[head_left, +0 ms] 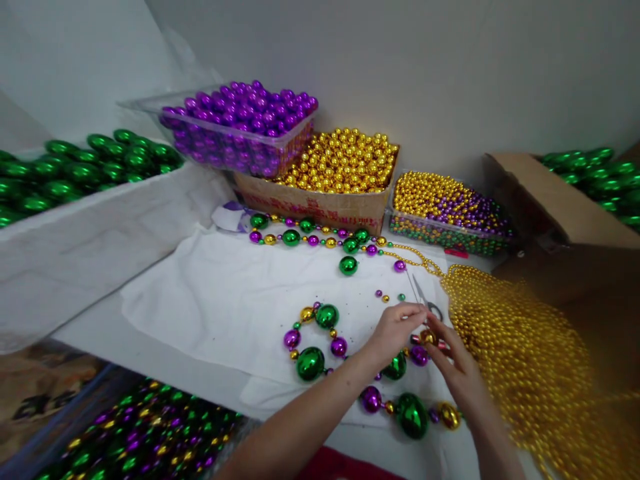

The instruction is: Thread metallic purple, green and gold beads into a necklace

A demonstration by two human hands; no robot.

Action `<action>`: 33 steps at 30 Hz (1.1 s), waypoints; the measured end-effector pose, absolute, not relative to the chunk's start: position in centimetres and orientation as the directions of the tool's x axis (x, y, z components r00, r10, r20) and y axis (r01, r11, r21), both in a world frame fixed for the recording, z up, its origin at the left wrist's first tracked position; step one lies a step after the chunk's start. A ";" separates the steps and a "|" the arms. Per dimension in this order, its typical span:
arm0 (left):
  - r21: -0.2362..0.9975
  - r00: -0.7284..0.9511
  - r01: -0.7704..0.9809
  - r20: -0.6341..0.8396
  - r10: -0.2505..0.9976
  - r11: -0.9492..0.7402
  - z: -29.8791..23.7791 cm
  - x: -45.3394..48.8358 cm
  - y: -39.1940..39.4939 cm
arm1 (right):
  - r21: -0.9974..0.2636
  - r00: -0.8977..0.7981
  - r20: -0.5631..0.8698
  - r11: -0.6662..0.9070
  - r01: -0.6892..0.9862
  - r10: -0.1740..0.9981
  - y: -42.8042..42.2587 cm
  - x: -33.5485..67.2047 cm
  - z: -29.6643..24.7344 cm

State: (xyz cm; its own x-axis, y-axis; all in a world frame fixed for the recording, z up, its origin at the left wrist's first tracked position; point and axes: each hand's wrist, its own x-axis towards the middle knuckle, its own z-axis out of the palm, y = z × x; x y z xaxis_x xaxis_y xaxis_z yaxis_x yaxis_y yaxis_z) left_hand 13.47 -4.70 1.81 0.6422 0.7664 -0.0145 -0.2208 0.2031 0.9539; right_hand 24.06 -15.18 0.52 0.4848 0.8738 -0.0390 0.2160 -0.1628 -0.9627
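Note:
My left hand point(400, 328) is closed in a pinch, its fingertips meeting those of my right hand point(456, 353). What they pinch is too small to make out. A gold bead point(429, 337) shows between my right thumb and fingers, with small red bits beside it. Just beyond the fingertips lie scissors point(421, 292), their handle partly hidden. A strand of green, purple and gold beads point(310, 364) curls on the white cloth point(200, 300) and passes under my hands. A loose purple bead point(400, 265) and several tiny beads point(385, 299) lie near the scissors.
Along the back stand a clear bin of purple beads point(273, 143), a carton of gold beads point(320, 203) and a tray of mixed small beads point(450, 230). A finished-looking bead strand point(291, 238) lies before them. Gold bead chains point(510, 340) heap at right, by a cardboard box point(575, 207).

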 end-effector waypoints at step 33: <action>0.804 0.595 -0.257 -0.306 0.743 0.537 -0.9 9.1 2.7 | -0.938 0.440 -0.323 -0.344 -0.033 0.838 -16.3 21.6 1.1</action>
